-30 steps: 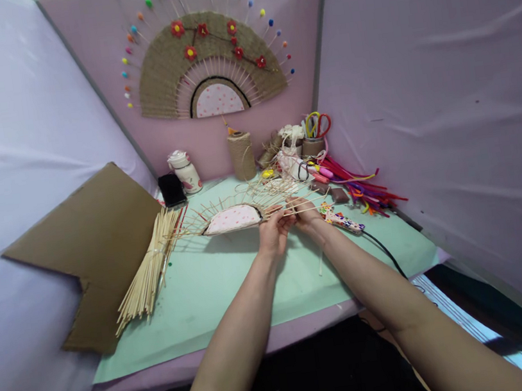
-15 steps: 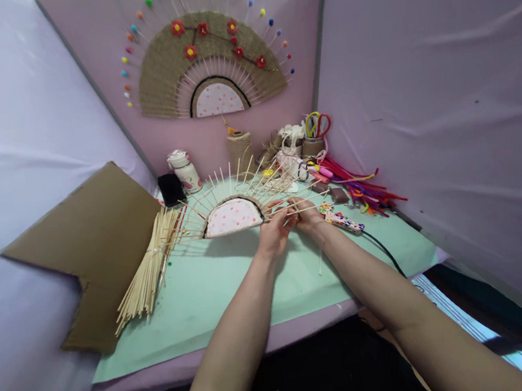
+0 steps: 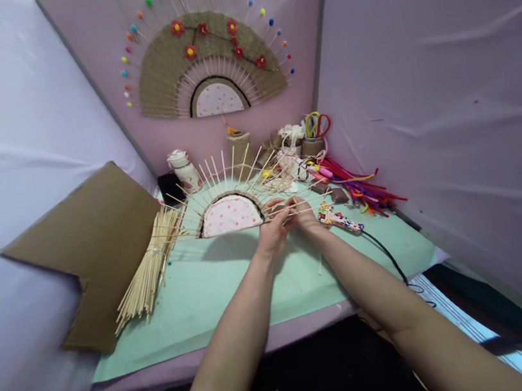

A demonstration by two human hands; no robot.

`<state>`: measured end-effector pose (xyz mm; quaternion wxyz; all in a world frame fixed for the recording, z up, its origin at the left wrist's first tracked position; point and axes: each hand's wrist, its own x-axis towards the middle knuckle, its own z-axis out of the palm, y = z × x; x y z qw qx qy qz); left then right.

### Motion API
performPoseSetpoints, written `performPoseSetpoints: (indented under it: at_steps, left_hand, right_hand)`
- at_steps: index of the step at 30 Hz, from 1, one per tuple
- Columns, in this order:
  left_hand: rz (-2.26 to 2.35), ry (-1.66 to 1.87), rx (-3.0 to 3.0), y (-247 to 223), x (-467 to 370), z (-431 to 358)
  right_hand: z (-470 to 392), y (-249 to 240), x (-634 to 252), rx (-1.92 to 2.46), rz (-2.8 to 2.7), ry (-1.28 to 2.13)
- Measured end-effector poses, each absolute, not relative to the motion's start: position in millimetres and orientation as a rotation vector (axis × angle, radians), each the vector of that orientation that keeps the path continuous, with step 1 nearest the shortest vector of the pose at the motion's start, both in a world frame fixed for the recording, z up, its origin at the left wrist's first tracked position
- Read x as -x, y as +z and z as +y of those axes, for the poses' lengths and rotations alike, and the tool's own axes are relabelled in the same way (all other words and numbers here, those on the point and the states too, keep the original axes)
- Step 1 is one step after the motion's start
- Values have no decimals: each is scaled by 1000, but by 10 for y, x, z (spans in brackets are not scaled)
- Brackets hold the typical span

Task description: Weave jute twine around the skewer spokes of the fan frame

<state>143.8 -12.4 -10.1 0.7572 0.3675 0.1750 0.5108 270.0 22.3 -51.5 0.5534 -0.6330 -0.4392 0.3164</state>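
Note:
A half-round fan frame [image 3: 231, 215] with a pink-dotted white centre, a dark trim and thin wooden sticks spreading outward is held up over the green table cover. My left hand [image 3: 274, 229] is closed on the sticks at its right end, close beside the dotted centre. Just to the right, my right hand [image 3: 301, 213] has its fingers pinched at the same outer sticks, touching or nearly touching the left fingers. Whether it also holds twine is too small to make out. A patterned glue gun [image 3: 342, 219] with a black cord lies right of my right hand.
A bundle of wooden sticks [image 3: 151, 272] and bent cardboard [image 3: 97, 244] lie left. At the back stand a white bottle [image 3: 184, 170], a twine spool [image 3: 240, 150] and a pot with scissors [image 3: 314, 144]. Coloured pipe cleaners [image 3: 361, 188] lie right. A finished fan [image 3: 219, 39] hangs behind.
The fan frame has tilted slightly, its upper sticks now standing higher and its left end shifted a little left. Both hands stay nearly in place at the right-hand sticks.

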Motion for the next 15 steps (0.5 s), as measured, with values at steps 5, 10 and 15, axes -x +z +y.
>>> performPoseSetpoints:
  at_steps: [5, 10, 15]
  left_hand:
    - [387, 1158, -850, -77, -1434, -108]
    - [411, 1180, -889, -76, -1447, -111]
    - [425, 1211, -882, -86, -1451, -100]
  right_hand:
    - [192, -467, -2727, 1744, -1203, 628]
    - [140, -413, -2721, 1888, -1325, 561]
    - [125, -400, -2715, 1955, -1388, 539]
